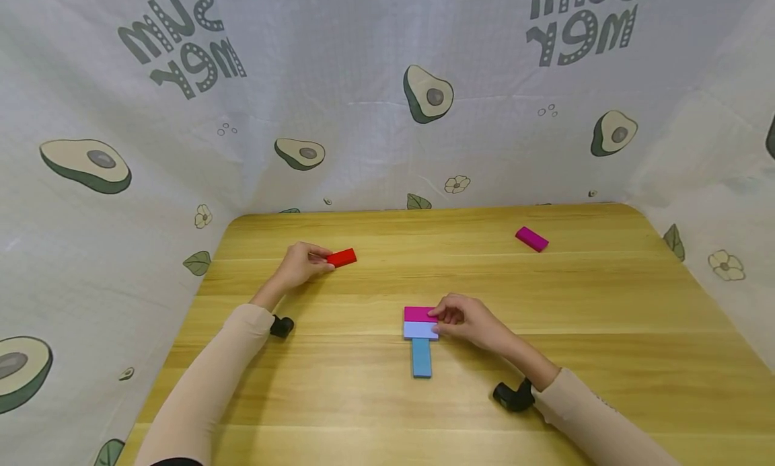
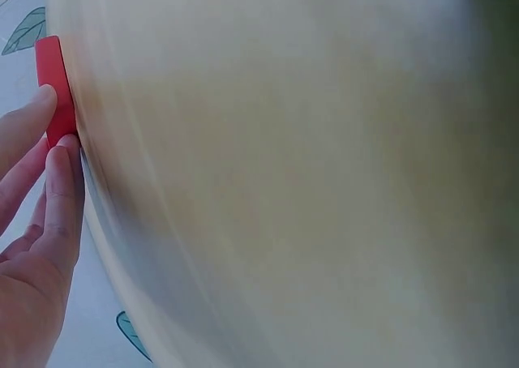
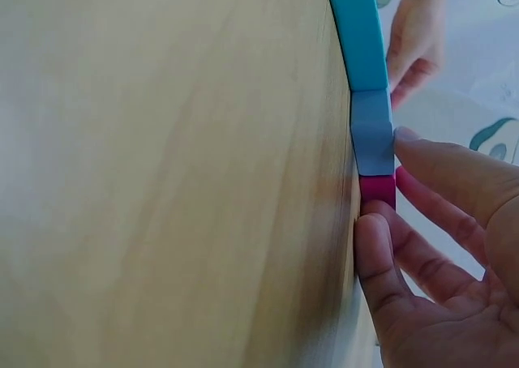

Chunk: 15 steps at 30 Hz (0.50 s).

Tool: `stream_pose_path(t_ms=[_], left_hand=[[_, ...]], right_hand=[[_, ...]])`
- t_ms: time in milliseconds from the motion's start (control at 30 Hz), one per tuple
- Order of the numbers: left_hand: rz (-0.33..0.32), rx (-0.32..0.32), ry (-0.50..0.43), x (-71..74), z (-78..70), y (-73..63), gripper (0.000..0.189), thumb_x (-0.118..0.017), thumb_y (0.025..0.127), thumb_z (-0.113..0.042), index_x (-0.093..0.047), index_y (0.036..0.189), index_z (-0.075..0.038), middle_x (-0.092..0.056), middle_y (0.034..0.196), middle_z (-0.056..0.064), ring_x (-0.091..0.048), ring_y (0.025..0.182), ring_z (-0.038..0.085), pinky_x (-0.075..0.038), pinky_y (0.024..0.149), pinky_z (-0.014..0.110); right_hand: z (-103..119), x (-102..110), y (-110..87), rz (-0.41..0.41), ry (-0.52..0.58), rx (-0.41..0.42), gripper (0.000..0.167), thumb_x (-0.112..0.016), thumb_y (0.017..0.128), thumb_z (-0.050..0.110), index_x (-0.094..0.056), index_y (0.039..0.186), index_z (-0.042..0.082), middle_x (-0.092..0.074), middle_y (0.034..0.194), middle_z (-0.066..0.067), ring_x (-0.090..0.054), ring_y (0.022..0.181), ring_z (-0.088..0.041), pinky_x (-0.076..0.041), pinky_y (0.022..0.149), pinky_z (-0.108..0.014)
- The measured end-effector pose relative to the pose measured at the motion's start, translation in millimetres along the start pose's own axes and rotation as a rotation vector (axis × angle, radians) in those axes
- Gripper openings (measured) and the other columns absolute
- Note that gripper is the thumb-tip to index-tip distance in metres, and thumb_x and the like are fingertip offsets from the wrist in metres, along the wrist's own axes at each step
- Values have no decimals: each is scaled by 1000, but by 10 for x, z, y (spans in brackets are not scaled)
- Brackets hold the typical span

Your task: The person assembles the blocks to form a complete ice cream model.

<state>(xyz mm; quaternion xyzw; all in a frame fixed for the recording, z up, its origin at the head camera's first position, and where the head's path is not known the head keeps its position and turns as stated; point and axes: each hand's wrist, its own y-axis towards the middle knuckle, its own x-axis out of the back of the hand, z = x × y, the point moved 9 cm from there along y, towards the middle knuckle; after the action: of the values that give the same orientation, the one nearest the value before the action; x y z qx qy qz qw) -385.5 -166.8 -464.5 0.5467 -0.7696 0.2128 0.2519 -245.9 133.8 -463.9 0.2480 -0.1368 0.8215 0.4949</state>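
My left hand [image 1: 304, 263] pinches a red rectangular block [image 1: 343, 257] by its left end, thumb on one side and fingers on the other. In the left wrist view, that red block [image 2: 53, 88] sits at the fingertips against the tabletop. My right hand [image 1: 469, 320] holds the right end of a magenta block [image 1: 418, 314], which lies flush against a lavender block [image 1: 418, 329]. Its thumb touches the lavender block [image 3: 373, 137] in the right wrist view, while curled fingers meet the magenta block [image 3: 377, 190]. A blue block [image 1: 421, 358] extends lengthwise from the lavender one toward me.
Another magenta block [image 1: 532, 239] lies alone at the back right of the wooden table [image 1: 339, 399]. White cloth [image 1: 357, 69] printed with avocados hangs behind the table and at both sides. Black wrist cameras [image 1: 514, 395] sit on the sleeves.
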Motion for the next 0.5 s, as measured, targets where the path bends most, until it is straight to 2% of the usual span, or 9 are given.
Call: stream_pose_path(t_ms=[500], left_hand=[[62,-41,-7,-200,-148,35,35,-79,87,-8,-70,117,7,-70,111,21,-70,94,28,-58,83,36]], right_hand=[[15,-4,4,3,-11,5,19,-77,88,10,-72,105,3,-64,91,-1,-56,80,-15,-51,70,-26]])
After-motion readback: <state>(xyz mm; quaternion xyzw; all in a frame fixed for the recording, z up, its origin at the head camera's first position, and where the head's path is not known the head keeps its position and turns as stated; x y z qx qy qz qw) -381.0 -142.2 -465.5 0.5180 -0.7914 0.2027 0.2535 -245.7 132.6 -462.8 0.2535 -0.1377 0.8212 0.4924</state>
